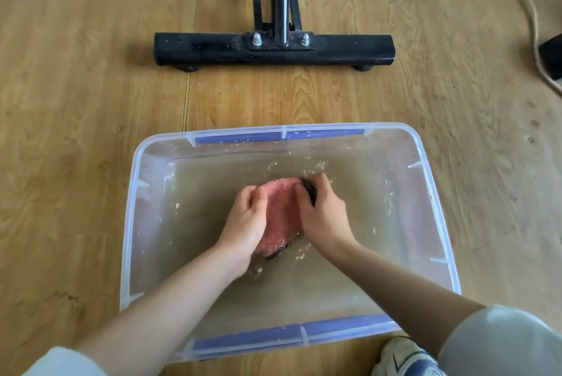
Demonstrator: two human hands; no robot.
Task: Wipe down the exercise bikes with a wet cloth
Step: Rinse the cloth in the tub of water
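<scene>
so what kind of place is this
Probably a gym or home workout room: a black exercise bike base stands on a wood-look floor, with a rope at the right edge.

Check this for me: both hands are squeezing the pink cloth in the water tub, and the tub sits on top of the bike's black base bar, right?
Not quite. In the head view, both hands, left hand and right hand, do squeeze the pink cloth in the tub, but the tub sits on the wooden floor, apart from the black base bar.
</scene>
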